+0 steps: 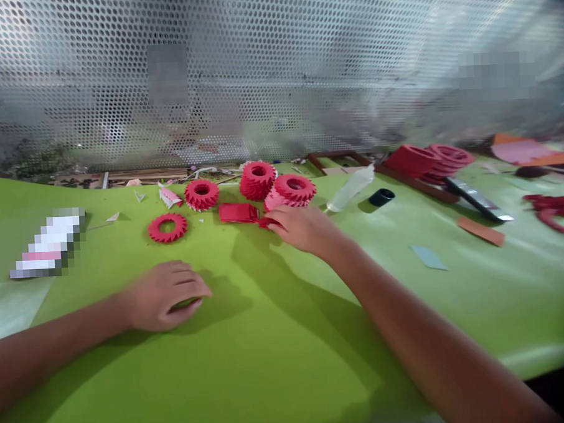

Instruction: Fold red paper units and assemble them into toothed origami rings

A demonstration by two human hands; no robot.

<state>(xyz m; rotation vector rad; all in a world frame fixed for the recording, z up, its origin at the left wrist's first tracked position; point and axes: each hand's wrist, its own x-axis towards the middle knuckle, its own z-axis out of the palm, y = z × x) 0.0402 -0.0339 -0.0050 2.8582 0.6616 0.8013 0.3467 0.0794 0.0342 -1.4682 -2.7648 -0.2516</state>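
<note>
My right hand (301, 229) reaches to small red folded paper pieces (264, 222), its fingertips closed at them beside a red paper bundle (238, 213). Curled on the green surface, my left hand (168, 296) has thumb and forefinger pressed together; whether anything small is between them cannot be made out. Just behind my right hand stands a red and pink ring stack (293, 191), with a taller red stack (257, 180) at its back left. Farther left are a smaller red ring stack (201, 195) and a flat red toothed ring (167, 228).
Right of the stacks lie a translucent bottle (352, 188), a dark cap (381, 197), red rolls (413, 161), a dark-handled tool (480, 200) and paper strips (481, 231). A blurred white item (50, 243) is at left. Behind the green table (270, 361) rises perforated mesh (257, 69).
</note>
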